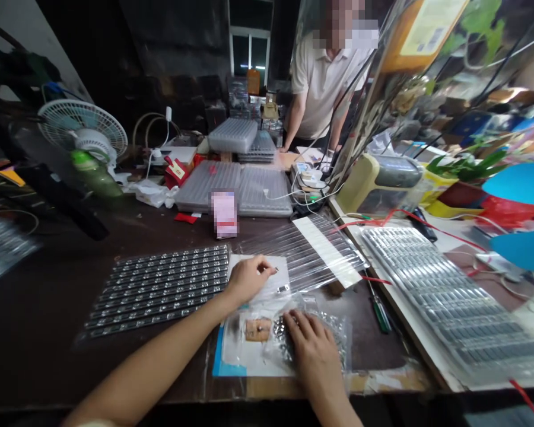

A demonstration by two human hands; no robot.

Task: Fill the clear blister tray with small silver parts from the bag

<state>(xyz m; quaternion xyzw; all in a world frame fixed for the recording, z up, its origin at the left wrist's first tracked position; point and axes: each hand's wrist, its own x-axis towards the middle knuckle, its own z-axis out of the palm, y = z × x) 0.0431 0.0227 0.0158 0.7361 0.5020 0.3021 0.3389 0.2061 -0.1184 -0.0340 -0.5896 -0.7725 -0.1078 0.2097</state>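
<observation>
My left hand [250,279] pinches a small dark part [275,270] between thumb and fingertips, above a white sheet [278,264]. Just right of it lies a small metal piece [283,289]. My right hand [315,341] rests on a clear bag of small metal parts [336,326], fingers bent over the parts; whether it grips any is hidden. An orange-brown piece [257,330] sits left of those parts. Beside my left hand is a tray of black strips with small metal parts [160,287]. A clear ribbed tray [302,255] lies behind the sheet.
A filled clear tray [449,296] lies at the right, near a green-handled screwdriver [380,311]. Farther back are a phone-like pink object [225,214], stacked trays [234,135], a fan [83,133] and a machine [382,184]. A person [323,83] leans on the far table.
</observation>
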